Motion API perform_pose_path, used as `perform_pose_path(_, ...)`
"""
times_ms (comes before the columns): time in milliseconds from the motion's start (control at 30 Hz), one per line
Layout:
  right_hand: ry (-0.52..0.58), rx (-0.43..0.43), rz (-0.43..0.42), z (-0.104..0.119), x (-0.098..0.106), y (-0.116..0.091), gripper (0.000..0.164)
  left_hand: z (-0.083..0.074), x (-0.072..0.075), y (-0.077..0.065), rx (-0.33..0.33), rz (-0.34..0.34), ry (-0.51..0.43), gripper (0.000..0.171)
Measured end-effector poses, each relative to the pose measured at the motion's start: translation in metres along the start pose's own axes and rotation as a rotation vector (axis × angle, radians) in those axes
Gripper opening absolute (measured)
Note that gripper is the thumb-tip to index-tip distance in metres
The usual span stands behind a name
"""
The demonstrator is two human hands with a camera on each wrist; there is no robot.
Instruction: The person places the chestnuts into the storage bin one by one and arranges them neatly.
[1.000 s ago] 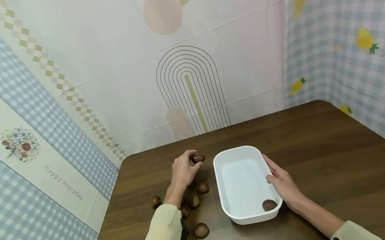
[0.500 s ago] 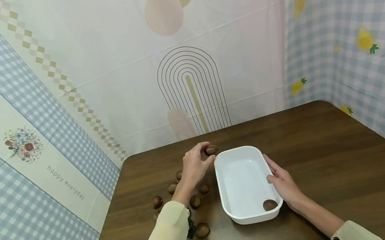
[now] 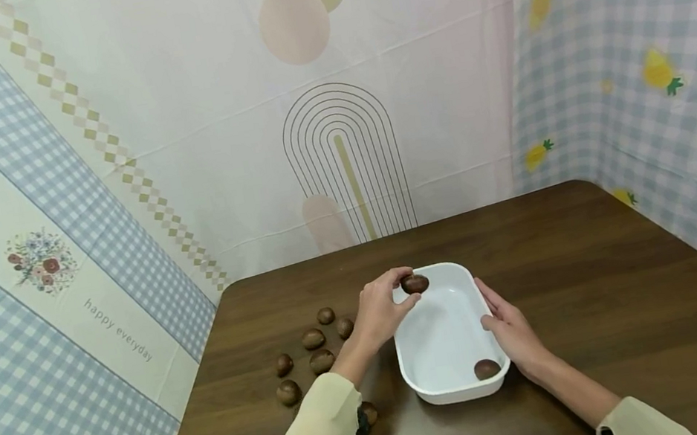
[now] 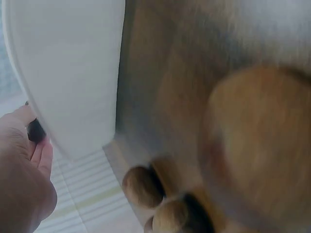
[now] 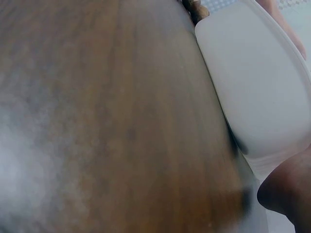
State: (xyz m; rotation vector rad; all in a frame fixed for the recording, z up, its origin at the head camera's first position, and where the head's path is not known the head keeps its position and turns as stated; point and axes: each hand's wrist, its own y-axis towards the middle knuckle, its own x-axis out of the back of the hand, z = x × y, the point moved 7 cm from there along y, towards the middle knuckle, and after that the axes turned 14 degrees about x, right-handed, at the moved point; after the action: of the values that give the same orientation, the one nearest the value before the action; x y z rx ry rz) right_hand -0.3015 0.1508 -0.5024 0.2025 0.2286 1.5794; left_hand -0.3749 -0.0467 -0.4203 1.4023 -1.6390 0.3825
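My left hand (image 3: 384, 311) pinches a glossy brown chestnut (image 3: 415, 283) between thumb and fingers, over the far left corner of a white rectangular tray (image 3: 406, 359). In the left wrist view that hand (image 4: 24, 160) shows past the tray's outer wall (image 4: 68, 63), the dark chestnut (image 4: 35, 131) partly hidden by its fingers. My right hand (image 3: 513, 332) grips the tray's right side, thumb over the rim and fingers along the outer wall. Another chestnut (image 3: 487, 369) lies inside the tray at its near right corner.
Several loose chestnuts (image 3: 314, 339) lie on the dark wooden table (image 3: 570, 252), left of the tray. One chestnut (image 3: 369, 413) is partly covered by the left cuff. A patterned cloth (image 3: 231, 152) hangs behind the table, and checked cloth (image 3: 609, 58) hangs at the right.
My left hand has carried its chestnut rightward from above the table to over the tray's far left corner. My right hand and the tray have stayed in place.
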Motion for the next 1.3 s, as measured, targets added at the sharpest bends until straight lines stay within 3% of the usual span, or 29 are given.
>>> perform_pose_path(467,0.020,0.023,0.004,0.001,0.000,0.000,0.076,-0.032,-0.036,-0.017,-0.099,0.179,0.077,0.042)
perform_pose_path(867,0.013,0.050,-0.002,0.001,0.002,0.000,0.078,-0.052,-0.054,-0.029,-0.142,0.319,0.195,0.038)
perform_pose_path(1133,0.005,0.048,-0.012,0.002,0.001,-0.001,0.079,-0.058,-0.072,-0.041,-0.119,0.445,0.218,0.041)
perform_pose_path(1300,0.001,0.048,-0.016,0.003,0.001,-0.001,0.078,-0.059,-0.077,-0.044,-0.111,0.478,0.206,0.041)
